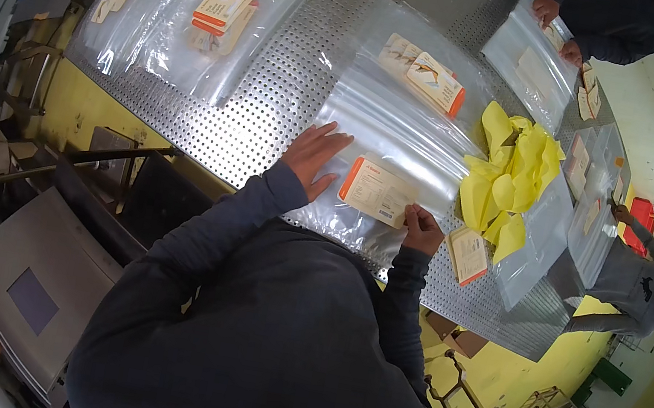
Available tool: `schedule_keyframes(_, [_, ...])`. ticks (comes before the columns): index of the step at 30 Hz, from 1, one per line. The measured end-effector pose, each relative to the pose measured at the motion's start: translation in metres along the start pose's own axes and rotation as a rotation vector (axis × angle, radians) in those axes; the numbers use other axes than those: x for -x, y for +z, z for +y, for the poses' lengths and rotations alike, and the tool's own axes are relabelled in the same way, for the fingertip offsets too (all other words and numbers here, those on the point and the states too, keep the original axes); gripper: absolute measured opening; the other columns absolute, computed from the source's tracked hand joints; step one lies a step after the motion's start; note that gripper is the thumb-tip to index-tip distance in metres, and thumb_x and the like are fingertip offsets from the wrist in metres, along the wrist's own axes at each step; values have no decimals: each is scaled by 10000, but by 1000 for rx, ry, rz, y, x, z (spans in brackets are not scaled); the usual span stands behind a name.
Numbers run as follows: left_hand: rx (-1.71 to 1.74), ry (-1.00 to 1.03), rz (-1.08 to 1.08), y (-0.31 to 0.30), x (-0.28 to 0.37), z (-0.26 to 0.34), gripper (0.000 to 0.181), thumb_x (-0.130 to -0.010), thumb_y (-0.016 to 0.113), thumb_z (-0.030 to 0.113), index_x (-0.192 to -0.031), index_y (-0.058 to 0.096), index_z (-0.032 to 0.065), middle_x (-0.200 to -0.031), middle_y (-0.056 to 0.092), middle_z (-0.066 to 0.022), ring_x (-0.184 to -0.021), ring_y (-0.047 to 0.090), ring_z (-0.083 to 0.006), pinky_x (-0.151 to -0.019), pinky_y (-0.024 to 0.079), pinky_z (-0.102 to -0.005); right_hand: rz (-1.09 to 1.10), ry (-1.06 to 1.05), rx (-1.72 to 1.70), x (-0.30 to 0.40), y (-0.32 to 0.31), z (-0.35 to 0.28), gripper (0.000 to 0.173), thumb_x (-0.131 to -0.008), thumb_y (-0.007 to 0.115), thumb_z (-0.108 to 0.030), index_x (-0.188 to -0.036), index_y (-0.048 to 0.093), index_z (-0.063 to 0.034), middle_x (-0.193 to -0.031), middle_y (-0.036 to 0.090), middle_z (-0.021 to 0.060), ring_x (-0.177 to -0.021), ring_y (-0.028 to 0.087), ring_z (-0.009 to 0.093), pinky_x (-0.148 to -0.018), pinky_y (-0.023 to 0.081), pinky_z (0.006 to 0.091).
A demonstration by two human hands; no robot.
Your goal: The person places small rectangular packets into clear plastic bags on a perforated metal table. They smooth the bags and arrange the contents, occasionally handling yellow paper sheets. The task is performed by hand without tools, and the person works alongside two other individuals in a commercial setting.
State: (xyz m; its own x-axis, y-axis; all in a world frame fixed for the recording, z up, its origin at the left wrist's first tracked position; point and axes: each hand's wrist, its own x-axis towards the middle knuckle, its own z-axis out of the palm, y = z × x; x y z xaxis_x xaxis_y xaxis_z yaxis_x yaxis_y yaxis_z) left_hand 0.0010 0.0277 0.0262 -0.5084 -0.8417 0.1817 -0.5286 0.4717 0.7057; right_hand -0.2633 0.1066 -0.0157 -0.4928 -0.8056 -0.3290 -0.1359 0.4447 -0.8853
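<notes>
My right hand [424,229] pinches the right edge of a printed card label [378,190] with an orange left end. This label lies over a stack of clear plastic bags [396,141] in front of me. My left hand [315,157] rests on the bags to the label's left, fingers spread, holding nothing. Just right of my right hand is a small pile of similar labels [467,257]. Beyond the bags, more labels [437,83] lie on clear plastic.
Crumpled yellow paper [510,176] sits right of the bags on the perforated metal table [233,143]. More bags with labels [226,2] lie at left. A co-worker's hands [554,28] handle bags at the far right; another person [639,276] stands at the right end.
</notes>
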Motion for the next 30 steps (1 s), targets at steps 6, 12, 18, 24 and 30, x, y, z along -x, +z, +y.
schedule_keyframes(6, [-283, 184, -207, 27, -10, 23, 640, -778, 601, 276, -1341, 343, 110, -1428, 260, -90, -1346, 172, -261, -1064, 121, -527, 45, -206, 121, -2, 6, 14, 220, -760, 677, -104, -910, 612, 44, -701, 630, 71, -594, 569, 121, -595, 465, 237])
schedule_keyframes(12, [-480, 279, -253, 52, -5, 6, 701, -783, 587, 353, -1382, 279, 157, -1457, 213, -40, -1359, 142, -230, -1071, 79, -534, 175, -491, 570, 0, 2, -26, 402, -709, 698, -106, -1049, 513, 3, -886, 594, 138, -801, 582, 228, -737, 455, 304])
schedule_keyframes(18, [-462, 280, -301, 47, -5, 9, 679, -803, 568, 337, -1387, 272, 157, -1457, 209, -55, -1359, 143, -232, -1068, 69, -540, -163, -796, 1049, 18, 9, -20, 529, -834, 519, -285, -1303, 397, -74, -1401, 281, 193, -1292, 274, 324, -1013, 230, 465])
schedule_keyframes(24, [-467, 255, -308, 48, -4, 10, 650, -817, 551, 315, -1384, 278, 153, -1456, 210, -62, -1361, 130, -246, -1062, 63, -553, -244, -870, 816, 16, -41, -36, 465, -610, 747, -195, -1043, 609, -96, -1246, 488, 136, -1143, 455, 322, -912, 361, 414])
schedule_keyframes(30, [-429, 264, -307, 36, -10, 12, 641, -812, 574, 297, -1373, 300, 153, -1444, 234, -78, -1360, 122, -280, -1057, 68, -556, -362, -841, 537, 1, -40, -9, 218, -608, 736, -128, -809, 657, -97, -990, 602, 84, -964, 535, 253, -808, 415, 357])
